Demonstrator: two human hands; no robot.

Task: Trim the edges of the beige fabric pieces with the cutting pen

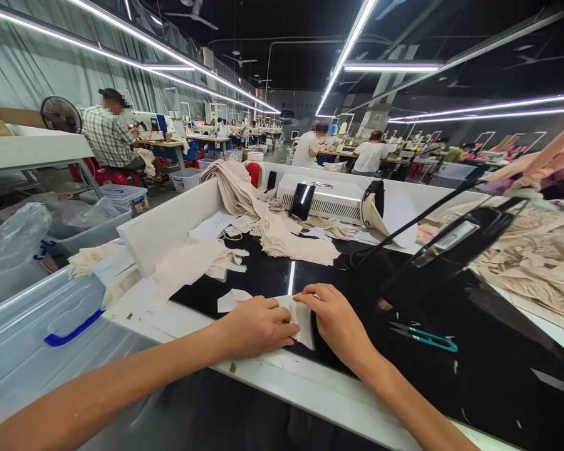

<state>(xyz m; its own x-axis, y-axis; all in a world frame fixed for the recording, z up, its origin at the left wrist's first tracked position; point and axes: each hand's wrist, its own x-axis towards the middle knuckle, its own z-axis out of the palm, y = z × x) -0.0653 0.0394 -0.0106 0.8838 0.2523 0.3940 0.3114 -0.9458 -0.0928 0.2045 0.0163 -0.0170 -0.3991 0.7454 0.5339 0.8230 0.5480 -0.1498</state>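
The pale cloth (pixel 305 327) on the black tabletop (pixel 489 351) looks light and limp, best held by its edges, the left hand (pixel 258 326) at 9 o'clock and right hand (pixel 337 319) at 3 touching it, any pinch unclear.

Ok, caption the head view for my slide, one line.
Left hand and right hand at a pale fabric piece on a black worktop, teal snips to the right.

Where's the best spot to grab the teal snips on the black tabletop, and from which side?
Probably by the middle of the teal handle, from above and the near right. The snips lie flat on the black tabletop, blades pointing left and slightly away from you, so that approach should keep clear of the tips.
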